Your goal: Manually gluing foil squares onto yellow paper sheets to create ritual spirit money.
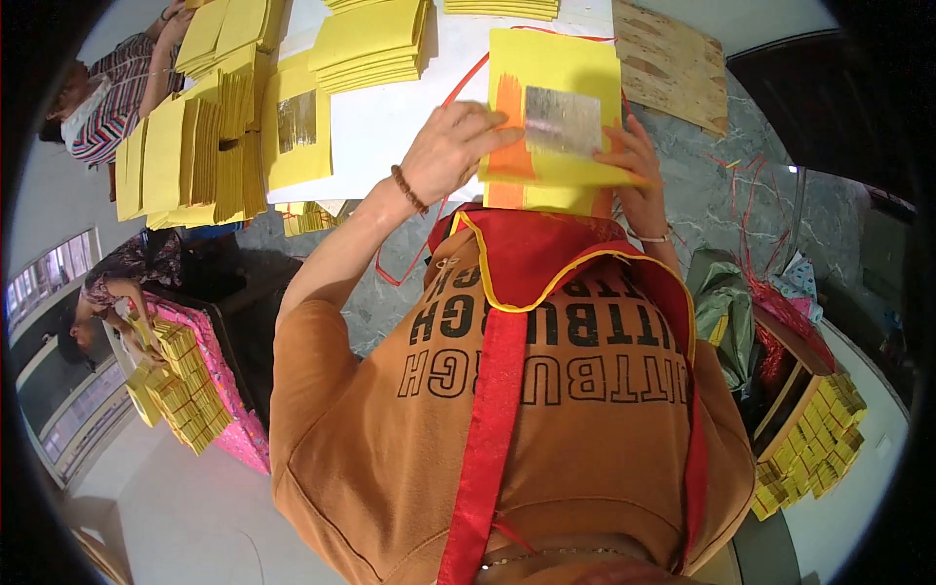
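A stack of yellow joss paper (556,68) with a silver foil rectangle and orange bands lies at the near edge of the white table (380,136). My left hand (453,146), a beaded bracelet at its wrist, grips the left side, fingers over the orange band. At the right side, my right hand (634,166) has its fingers bent over the edge beside the foil. The lower part of the paper is smeared by motion between my hands. Red string (468,80) runs behind the stack and hangs down to the left. What lies under the paper is hidden.
Several yellow paper piles (370,44) stand on the table's left and far side. A person in a striped top (127,93) sits left, another person (132,268) works by a pink-covered table (234,419). Plywood (673,63) lies right; bundled yellow paper (814,444) stands lower right.
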A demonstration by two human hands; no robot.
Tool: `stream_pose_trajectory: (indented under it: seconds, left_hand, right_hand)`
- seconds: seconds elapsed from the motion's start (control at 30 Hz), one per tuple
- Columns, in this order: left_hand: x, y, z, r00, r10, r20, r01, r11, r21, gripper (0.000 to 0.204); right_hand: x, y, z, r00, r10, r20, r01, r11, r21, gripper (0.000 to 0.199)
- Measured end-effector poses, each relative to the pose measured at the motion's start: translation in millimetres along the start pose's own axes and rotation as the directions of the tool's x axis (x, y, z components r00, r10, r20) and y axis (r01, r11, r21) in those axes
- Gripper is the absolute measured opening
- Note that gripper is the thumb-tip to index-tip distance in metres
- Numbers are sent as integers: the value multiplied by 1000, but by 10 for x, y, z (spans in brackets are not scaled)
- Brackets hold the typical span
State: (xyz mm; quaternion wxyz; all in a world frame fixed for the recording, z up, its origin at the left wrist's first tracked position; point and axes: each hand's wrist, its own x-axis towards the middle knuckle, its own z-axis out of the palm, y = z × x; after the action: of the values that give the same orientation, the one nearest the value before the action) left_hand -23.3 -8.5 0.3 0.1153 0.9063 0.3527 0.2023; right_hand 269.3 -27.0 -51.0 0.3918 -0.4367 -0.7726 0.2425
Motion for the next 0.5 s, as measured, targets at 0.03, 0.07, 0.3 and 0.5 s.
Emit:
stream_pose_trajectory:
  seconds: [0.03, 0.07, 0.3, 0.5]
  left_hand:
    - [-40, 29, -5, 1000, -1, -3, 1, 1000, 2, 49]
    - [-96, 63, 7, 1000, -2, -3, 1, 997, -79, 48]
    - [-183, 189, 81, 974, -221, 56, 226, 906, -357, 19]
    - [-61, 20, 291, 721, -612, 324, 644, 420, -640, 30]
  right_hand:
    - [-11, -39, -46, 999, -22, 47, 21, 999, 37, 20]
    - [-27, -75, -78, 995, -46, 93, 39, 996, 75, 19]
    - [-184, -211, 10, 946, 280, 166, -310, 931, 195, 20]
    - [89, -226, 133, 854, 517, 59, -509, 804, 308, 27]
